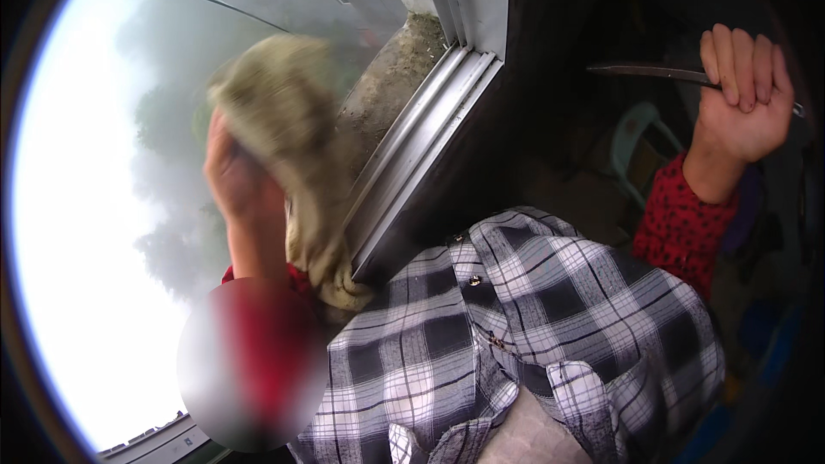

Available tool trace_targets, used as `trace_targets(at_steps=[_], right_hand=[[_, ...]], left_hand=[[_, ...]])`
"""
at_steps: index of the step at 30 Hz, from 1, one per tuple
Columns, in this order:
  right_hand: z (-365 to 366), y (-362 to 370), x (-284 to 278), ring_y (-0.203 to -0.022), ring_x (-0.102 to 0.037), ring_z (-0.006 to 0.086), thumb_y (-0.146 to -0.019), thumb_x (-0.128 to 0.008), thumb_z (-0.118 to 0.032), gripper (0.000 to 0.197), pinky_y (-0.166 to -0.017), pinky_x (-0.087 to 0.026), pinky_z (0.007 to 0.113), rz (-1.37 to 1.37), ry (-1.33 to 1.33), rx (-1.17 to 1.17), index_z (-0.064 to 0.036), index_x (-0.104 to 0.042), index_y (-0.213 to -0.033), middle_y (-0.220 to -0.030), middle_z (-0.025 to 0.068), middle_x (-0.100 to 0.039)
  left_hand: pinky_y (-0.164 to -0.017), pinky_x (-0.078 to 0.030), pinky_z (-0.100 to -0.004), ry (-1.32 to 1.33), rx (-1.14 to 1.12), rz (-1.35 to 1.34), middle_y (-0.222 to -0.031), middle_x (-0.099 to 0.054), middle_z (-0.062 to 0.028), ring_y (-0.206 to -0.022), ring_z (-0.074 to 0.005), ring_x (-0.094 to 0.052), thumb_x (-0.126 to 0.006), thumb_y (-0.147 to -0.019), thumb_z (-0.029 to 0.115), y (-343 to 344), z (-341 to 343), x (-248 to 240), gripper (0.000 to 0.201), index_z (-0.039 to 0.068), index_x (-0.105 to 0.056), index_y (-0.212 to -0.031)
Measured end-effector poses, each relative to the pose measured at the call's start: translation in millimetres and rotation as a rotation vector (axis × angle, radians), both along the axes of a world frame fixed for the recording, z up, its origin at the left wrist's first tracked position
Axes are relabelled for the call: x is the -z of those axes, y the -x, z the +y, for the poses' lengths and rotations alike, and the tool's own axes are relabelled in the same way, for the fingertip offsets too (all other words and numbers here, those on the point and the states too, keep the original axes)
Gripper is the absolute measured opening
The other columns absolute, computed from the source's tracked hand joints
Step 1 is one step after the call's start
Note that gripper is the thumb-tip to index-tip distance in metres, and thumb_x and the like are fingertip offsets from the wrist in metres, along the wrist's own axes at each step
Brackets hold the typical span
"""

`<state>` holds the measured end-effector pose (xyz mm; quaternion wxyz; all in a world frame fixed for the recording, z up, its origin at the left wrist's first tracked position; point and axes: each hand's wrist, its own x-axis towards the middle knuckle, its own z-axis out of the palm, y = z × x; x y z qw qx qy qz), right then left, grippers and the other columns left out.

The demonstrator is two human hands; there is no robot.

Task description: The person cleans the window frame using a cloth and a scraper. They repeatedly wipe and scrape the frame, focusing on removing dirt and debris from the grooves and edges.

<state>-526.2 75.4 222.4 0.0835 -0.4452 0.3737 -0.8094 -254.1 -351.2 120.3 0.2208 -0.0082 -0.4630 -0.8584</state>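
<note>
My left hand [243, 179] is raised beyond the window opening, closed on a yellowish-green cloth [288, 94]. Motion smears the cloth's upper part, and its lower end hangs down beside the window track. At the right, my right hand [746, 90] is wrapped round a slim, dark metal tool with a pointed tip [644, 70]. The tip points left, and a small shiny end shows past the little-finger side. Its grip is hidden in my fist, so I cannot tell its exact kind.
A sliding-window frame with a metal track [421, 150] runs diagonally beside the cloth. Outside it lies a rough concrete ledge [391, 77], with misty trees and a building beyond. A pale green chair [632, 142] stands in the dark room. Blue objects lie at lower right.
</note>
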Motion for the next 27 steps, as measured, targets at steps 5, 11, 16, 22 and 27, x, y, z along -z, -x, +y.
trace_targets(at_steps=[5, 11, 16, 22, 27], right_hand=[[-4.3, -7.6, -0.3, -0.05, -0.03, 0.0097, -0.105, -0.033, -0.019, 0.045, -0.058, -0.032, 0.028, -0.008, -0.014, 0.036, -0.0207, -0.034, -0.061, -0.05, -0.0062, -0.033], [-3.8, -8.8, 2.6, -0.05, -0.03, 0.0094, -0.106, -0.033, -0.02, 0.045, -0.058, -0.031, 0.027, -0.011, -0.037, 0.05, -0.0203, -0.034, -0.061, -0.049, -0.0062, -0.033], [-6.8, -9.1, 7.6, -0.05, -0.03, 0.0096, -0.105, -0.034, -0.02, 0.045, -0.057, -0.031, 0.027, -0.008, -0.014, 0.048, -0.0198, -0.035, -0.061, -0.048, -0.0062, -0.033], [-4.0, -4.0, 5.6, -0.049, -0.03, 0.009, -0.105, -0.034, -0.021, 0.044, -0.057, -0.03, 0.027, 0.005, 0.012, -0.023, -0.0205, -0.036, -0.061, -0.048, -0.0069, -0.034], [-6.9, -16.3, -3.8, -0.049, -0.032, 0.008, -0.105, -0.034, -0.023, 0.045, -0.055, -0.03, 0.026, 0.057, 0.063, -0.293, -0.0216, -0.037, -0.06, -0.049, -0.0082, -0.037]], left_hand=[[-0.1, -0.05, -0.0349, 0.109, 0.21, -0.122, -0.127, -0.064, -0.0117, -0.117, -0.02, -0.062, -0.045, -0.108, 0.039, 96.0, 96.4, -9.2, 0.052, 0.004, -0.046, -0.147], [-0.097, -0.049, -0.0423, 1.043, 0.075, -0.354, -0.112, -0.067, -0.0252, -0.11, -0.0369, -0.064, -0.055, -0.106, 0.037, 109.6, 130.9, -19.2, 0.055, -0.003, -0.042, -0.141], [-0.087, -0.051, -0.0484, 1.203, -0.086, -0.325, -0.1, -0.069, -0.0278, -0.099, -0.0461, -0.065, -0.058, -0.104, 0.032, 114.3, 142.7, -16.7, 0.044, -0.004, -0.049, -0.127], [-0.078, -0.051, -0.0428, 1.343, -0.115, -0.335, -0.09, -0.07, -0.0218, -0.086, -0.0393, -0.067, -0.063, -0.1, 0.02, 92.2, 143.1, -11.3, 0.031, -0.001, -0.058, -0.123], [-0.085, -0.053, -0.0369, 1.245, 0.099, -0.331, -0.097, -0.071, -0.0163, -0.095, -0.0281, -0.071, -0.062, -0.1, 0.011, 77.3, 138.4, -12.4, 0.031, -0.002, -0.059, -0.128]])
